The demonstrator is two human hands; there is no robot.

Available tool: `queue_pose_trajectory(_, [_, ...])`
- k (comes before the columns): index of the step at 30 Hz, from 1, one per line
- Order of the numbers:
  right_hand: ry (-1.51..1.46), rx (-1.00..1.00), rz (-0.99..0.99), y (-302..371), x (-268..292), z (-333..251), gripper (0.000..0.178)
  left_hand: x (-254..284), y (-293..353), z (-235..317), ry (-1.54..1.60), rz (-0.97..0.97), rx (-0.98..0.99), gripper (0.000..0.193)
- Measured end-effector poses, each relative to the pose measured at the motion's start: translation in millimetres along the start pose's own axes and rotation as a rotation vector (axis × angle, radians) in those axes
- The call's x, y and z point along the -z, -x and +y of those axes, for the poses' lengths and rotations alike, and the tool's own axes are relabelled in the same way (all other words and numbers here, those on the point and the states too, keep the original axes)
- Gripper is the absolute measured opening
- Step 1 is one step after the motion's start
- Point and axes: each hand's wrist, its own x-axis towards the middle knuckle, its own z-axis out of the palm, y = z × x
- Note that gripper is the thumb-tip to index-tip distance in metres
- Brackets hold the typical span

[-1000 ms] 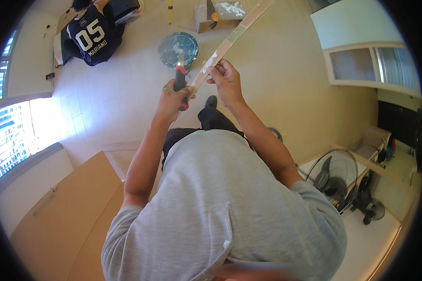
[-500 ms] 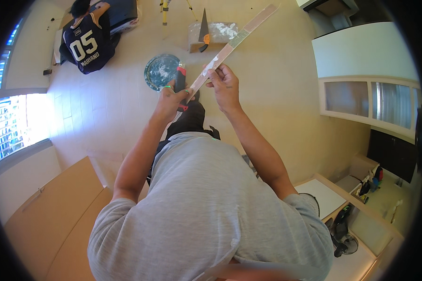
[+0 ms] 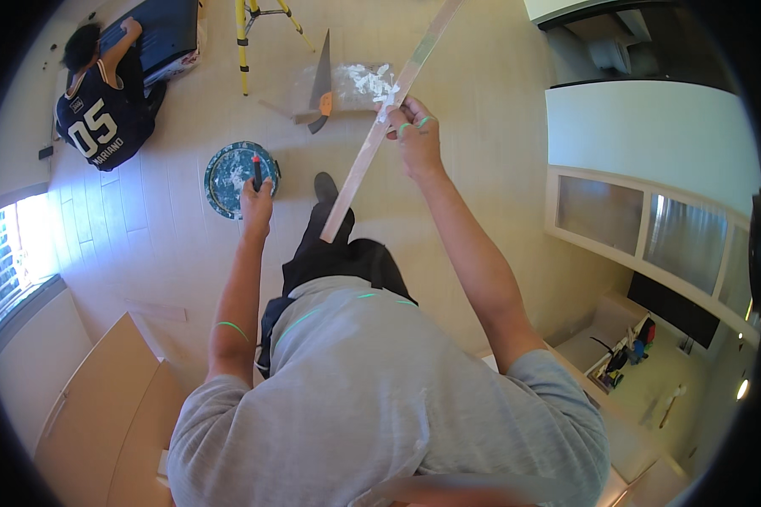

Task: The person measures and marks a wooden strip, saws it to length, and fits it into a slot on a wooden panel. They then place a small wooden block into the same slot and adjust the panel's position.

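My right hand (image 3: 416, 139) grips a long, thin wooden strip (image 3: 362, 162) near its middle. The strip slants from above my thigh up to the top of the picture, with a greenish patch towards its far end. A red-and-black utility knife (image 3: 257, 173) is in my closed left hand (image 3: 256, 205), held over the near right part of a round, dark green, white-smeared bucket lid (image 3: 226, 179). Whether the knife touches the lid I cannot tell. Beyond my hands, a handsaw (image 3: 322, 84) with an orange-and-black handle lies against a low block (image 3: 347, 99) strewn with white scraps.
A person in a dark jersey (image 3: 101, 122) crouches at the far left by a large black case (image 3: 162, 34). Yellow tripod legs (image 3: 243, 51) stand at the back. Cabinets with glazed doors (image 3: 602, 209) line the right. A wooden panel (image 3: 93, 406) is at the lower left.
My left hand has left the strip and moved left with the knife to the bucket lid. My right hand still holds the strip, now steeper. The view has shifted.
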Motion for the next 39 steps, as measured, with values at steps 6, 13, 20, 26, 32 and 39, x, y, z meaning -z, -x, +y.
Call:
queue_pose_trajectory(6, [0.038,-0.106,-0.071,-112,45,23,0.023,-21,-60,-63,-0.138,0.116,0.198,0.05])
queue_pose_trajectory(13, [0.12,-0.146,-0.304,-216,60,82,0.027,-24,-111,-123,-0.4,0.353,0.23,0.042])
queue_pose_trajectory(20, [0.297,-0.198,-0.617,-303,65,148,0.04,-54,-143,-188,-0.547,0.483,0.367,0.049])
queue_pose_trajectory(26, [0.452,-0.214,-0.803,-372,56,215,0.044,-69,-181,-223,-0.703,0.604,0.39,0.059])
queue_pose_trajectory(32, [0.733,-0.095,-0.936,-439,17,292,0.054,-79,-220,-270,-0.802,0.783,0.268,0.067])
queue_pose_trajectory(39, [0.744,-0.121,-1.03,-460,-39,343,0.054,-80,-216,-320,-0.818,0.897,0.218,0.073])
